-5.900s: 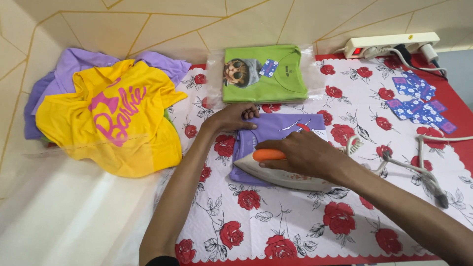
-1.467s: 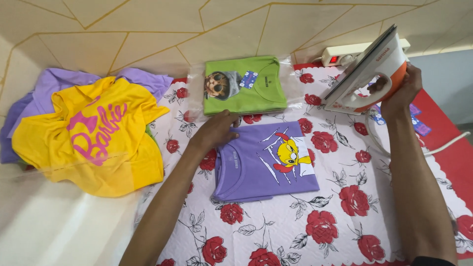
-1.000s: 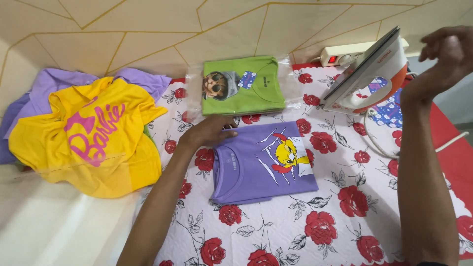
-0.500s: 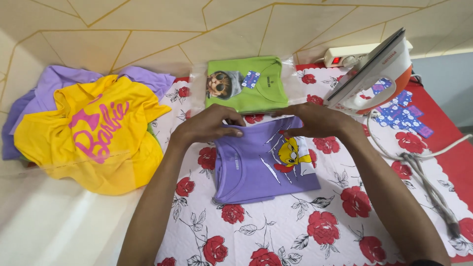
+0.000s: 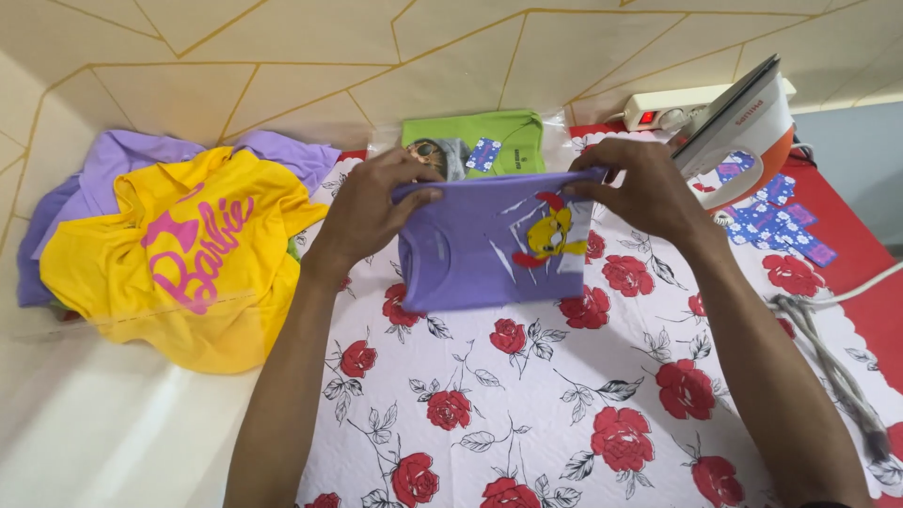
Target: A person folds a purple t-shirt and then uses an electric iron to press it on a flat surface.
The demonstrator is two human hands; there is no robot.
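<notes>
My left hand and my right hand each pinch a top corner of the folded purple shirt, thumbs on the near face and fingers behind it. The shirt is held clear of the rose-patterned cloth, its lower edge hanging free above the cloth. Its printed front, a yellow cartoon bird, faces me. Beyond the shirt, against the wall, lies a folded green shirt in a clear bag, partly hidden by the purple one and by my left fingers. To my left sits a loose heap: a yellow shirt with pink lettering on top of a lilac garment. To my right the iron stands on its heel, soleplate tilted toward the wall, just beside a white power strip with a red lit switch. Blue patterned tags lie near the iron on the red border. The iron's cord trails along the right edge
</notes>
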